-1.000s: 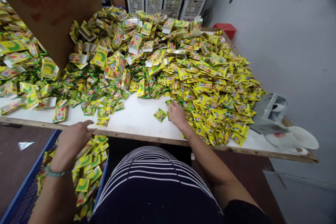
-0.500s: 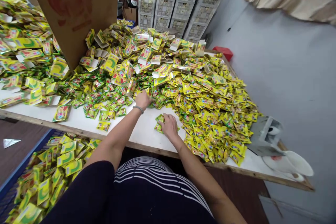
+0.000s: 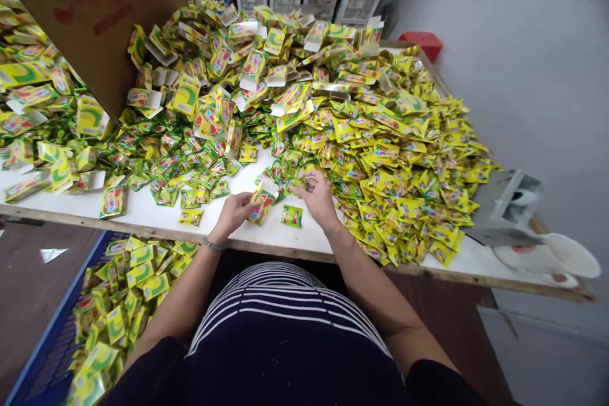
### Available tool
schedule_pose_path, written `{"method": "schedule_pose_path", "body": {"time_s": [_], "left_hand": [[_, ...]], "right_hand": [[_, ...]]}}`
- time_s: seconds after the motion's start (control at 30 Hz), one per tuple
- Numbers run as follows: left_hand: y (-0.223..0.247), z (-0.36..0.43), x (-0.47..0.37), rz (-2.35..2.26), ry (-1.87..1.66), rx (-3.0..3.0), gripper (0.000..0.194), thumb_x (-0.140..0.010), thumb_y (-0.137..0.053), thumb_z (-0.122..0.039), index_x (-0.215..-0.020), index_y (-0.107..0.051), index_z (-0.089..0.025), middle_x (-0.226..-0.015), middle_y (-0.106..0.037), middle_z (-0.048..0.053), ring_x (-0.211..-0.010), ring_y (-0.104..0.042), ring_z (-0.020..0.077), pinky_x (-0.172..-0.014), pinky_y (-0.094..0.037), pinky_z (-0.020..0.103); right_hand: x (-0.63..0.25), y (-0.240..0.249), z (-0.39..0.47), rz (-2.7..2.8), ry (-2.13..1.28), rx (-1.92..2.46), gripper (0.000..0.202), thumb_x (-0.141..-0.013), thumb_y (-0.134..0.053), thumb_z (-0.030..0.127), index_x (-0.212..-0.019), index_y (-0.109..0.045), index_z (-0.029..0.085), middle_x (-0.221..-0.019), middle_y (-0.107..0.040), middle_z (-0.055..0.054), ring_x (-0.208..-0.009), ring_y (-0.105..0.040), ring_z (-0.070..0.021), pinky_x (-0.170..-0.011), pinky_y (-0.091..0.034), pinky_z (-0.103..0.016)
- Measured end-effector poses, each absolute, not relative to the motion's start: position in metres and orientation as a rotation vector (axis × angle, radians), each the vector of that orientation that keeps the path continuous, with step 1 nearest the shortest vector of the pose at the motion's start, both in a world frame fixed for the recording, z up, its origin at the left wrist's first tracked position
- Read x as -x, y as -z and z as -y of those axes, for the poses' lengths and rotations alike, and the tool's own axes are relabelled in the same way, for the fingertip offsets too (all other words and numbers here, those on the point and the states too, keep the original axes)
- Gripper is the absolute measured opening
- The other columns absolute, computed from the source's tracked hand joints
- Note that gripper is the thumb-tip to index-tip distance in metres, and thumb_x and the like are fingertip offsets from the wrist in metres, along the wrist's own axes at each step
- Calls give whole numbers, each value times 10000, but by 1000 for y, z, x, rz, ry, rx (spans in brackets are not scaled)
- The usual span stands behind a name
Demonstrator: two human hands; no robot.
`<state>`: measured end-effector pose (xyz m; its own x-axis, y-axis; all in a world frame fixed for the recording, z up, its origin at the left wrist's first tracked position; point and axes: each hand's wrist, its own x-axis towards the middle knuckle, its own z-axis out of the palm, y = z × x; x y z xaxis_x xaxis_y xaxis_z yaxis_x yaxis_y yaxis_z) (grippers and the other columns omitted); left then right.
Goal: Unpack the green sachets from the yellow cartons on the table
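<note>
Left hand (image 3: 234, 210) pulled back — small carton (image 3: 263, 198) in grip.

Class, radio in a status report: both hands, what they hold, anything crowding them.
Left hand shut on small carton. Right hand pinching sachet beside carton's open end. Loose sachet between wrists; sachet heap close right.

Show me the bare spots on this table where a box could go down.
Bare white tabletop runs along the near wooden edge, between the green sachet heap and the left hand. A smaller patch lies under the right hand. The yellow sachet pile crowds everything rightward.
</note>
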<state>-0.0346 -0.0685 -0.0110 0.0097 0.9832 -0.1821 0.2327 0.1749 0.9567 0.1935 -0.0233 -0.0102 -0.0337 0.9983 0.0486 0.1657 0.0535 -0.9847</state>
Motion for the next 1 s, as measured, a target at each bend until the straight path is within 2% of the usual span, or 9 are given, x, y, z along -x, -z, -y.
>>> {"method": "schedule_pose_path", "body": {"time_s": [0.13, 0.3, 0.47, 0.6, 0.7, 0.8, 0.9, 1.0], "left_hand": [[13, 86, 15, -1182, -918, -1026, 536, -649, -800, -570, -973, -714, -151, -855, -764, 56, -822, -716, 229, -747, -586, 342], [17, 93, 14, -1143, -904, -1005, 550, -636, -819, -570, -956, -693, -141, -854, -759, 59, -807, -713, 205, -728, -579, 311], [15, 98, 18, -1146, -893, -1057, 520, -705, -782, -559, -1010, -687, -149, -959, -760, 67, -834, -706, 185, -761, -572, 296], [8, 99, 18, -1115, -842, -1118, 512, -730, -766, -551, -1046, -690, -156, -1009, -756, 70, -878, -697, 199, -801, -566, 314], [7, 97, 15, -1126, -814, -1119, 518, -724, -768, -557, -1033, -696, -148, -976, -756, 76, -840, -686, 199, -746, -553, 298], [7, 91, 9, -1175, -776, -1124, 518, -691, -803, -533, -1016, -710, -140, -933, -754, 72, -769, -668, 176, -671, -520, 263], [5, 84, -1, -1253, -762, -1078, 517, -638, -848, -498, -976, -726, -126, -853, -750, 66, -665, -634, 141, -593, -473, 237], [3, 79, -13, -1263, -837, -953, 535, -558, -895, -467, -930, -723, -123, -789, -743, 53, -604, -612, 123, -559, -448, 228]], "right_hand": [[-181, -4, 26, 1550, -1142, 1257, 498, -678, -757, 534, -1011, -555, 225, -802, -636, 2, -721, -591, -163, -666, -462, -283], [-194, -7, 36, 1832, -1153, 1297, 379, -698, -753, 468, -952, -649, 206, -689, -570, 40, -662, -513, -143, -625, -401, -258], [-208, -10, 40, 1888, -1194, 1278, 356, -774, -690, 411, -1062, -700, 202, -699, -560, 39, -626, -474, -123, -608, -387, -247], [-207, -8, 44, 1816, -1148, 1353, 188, -771, -693, 303, -921, -701, 188, -712, -609, 29, -631, -521, -117, -620, -416, -235], [-198, -2, 55, 1842, -1001, 1457, 116, -749, -717, 209, -863, -699, 201, -703, -634, 33, -639, -554, -119, -627, -418, -230], [-193, 6, 65, 1845, -956, 1444, 153, -765, -712, 174, -913, -710, 217, -750, -687, 26, -690, -617, -134, -680, -455, -238], [-205, 12, 67, 1726, -896, 1486, 189, -833, -666, 215, -1016, -711, 207, -855, -738, -18, -774, -672, -161, -754, -497, -265], [-233, 10, 62, 1661, -605, 1662, 192, -905, -580, 249, -1023, -716, 180, -982, -745, -85, -869, -676, -199, -827, -497, -305]]}}
